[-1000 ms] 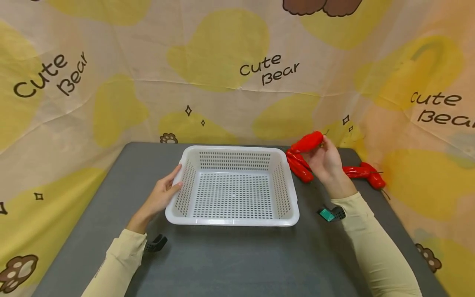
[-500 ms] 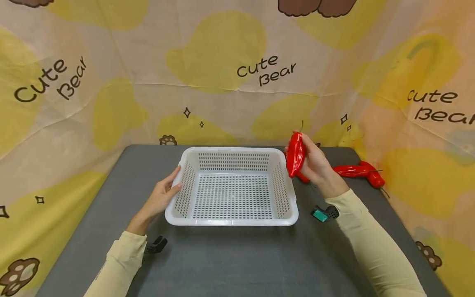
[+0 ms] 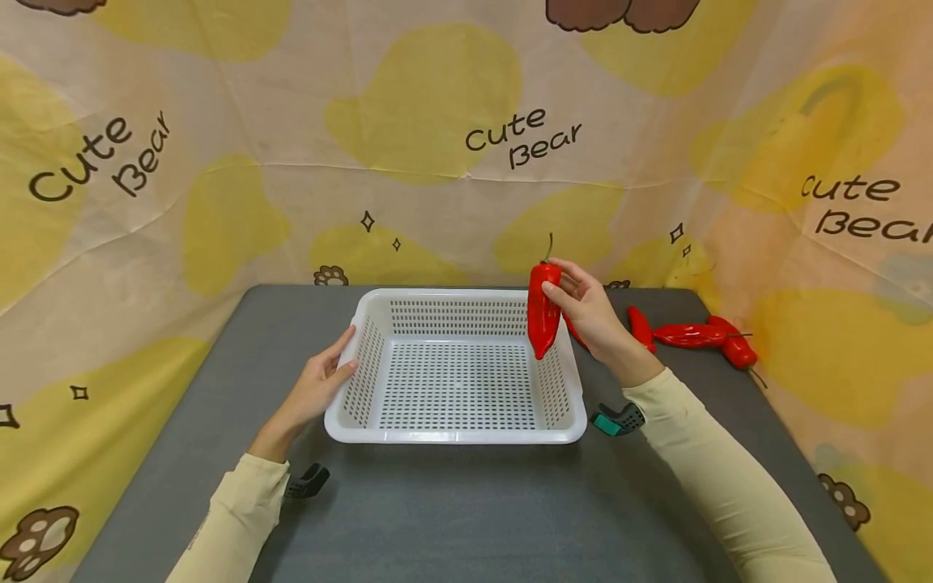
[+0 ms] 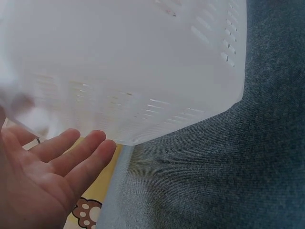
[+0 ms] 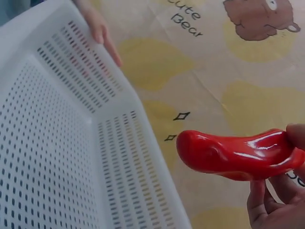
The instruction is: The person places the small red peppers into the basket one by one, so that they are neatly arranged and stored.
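In the head view my left hand (image 3: 309, 387) holds the left rim of a white perforated plastic basket (image 3: 455, 436), thumb over the rim and fingers outside. The left wrist view shows three fingers (image 4: 78, 164) against the outer wall of the basket (image 4: 119, 52). Between thumb and fingers, my right hand (image 3: 594, 320) pinches a glossy red chili pepper (image 3: 543, 316) over the basket's right side. Its stem points up and its tip down. The right wrist view has this pepper (image 5: 233, 155) sideways beside the basket rim. No contents show inside the basket.
More red peppers lie right of the basket: one (image 3: 574, 332) partly hidden by my right hand, another (image 3: 641, 328) behind my wrist, a third (image 3: 688, 336) and one (image 3: 738, 350) near the edge of the grey table (image 3: 466, 518). A printed cloth (image 3: 437, 121) hangs behind.
My right hand has carried the pepper leftward from beside the basket to above its right side. The pepper has turned from lying slanted to hanging tip down. My left hand keeps its hold.
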Demonstrator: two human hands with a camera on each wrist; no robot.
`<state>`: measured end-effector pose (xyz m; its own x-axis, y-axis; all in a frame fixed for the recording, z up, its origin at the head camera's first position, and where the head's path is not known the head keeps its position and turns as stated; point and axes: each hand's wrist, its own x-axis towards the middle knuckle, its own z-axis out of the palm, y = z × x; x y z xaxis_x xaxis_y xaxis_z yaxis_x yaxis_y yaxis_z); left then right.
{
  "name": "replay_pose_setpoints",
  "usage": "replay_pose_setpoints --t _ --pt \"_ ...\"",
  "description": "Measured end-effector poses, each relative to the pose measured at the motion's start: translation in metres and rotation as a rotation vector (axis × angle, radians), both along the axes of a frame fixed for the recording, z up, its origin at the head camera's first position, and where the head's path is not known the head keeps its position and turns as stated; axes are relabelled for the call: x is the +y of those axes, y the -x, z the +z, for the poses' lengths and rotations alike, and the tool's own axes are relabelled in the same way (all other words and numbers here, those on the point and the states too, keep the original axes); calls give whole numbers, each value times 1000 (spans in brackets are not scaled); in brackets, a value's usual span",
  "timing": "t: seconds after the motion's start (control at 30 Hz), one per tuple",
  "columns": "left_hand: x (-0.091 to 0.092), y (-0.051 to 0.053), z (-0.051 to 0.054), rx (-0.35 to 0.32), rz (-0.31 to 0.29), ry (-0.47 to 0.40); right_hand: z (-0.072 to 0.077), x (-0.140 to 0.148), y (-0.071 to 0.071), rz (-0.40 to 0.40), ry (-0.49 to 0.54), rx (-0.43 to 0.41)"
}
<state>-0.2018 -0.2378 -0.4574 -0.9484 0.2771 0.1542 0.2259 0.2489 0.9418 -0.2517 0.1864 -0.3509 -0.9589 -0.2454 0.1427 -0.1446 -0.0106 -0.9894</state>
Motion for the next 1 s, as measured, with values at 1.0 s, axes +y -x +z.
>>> replay_pose_setpoints --t 1.0 --pt "2 1 3 -45 9 16 2 -61 19 125 -106 197"
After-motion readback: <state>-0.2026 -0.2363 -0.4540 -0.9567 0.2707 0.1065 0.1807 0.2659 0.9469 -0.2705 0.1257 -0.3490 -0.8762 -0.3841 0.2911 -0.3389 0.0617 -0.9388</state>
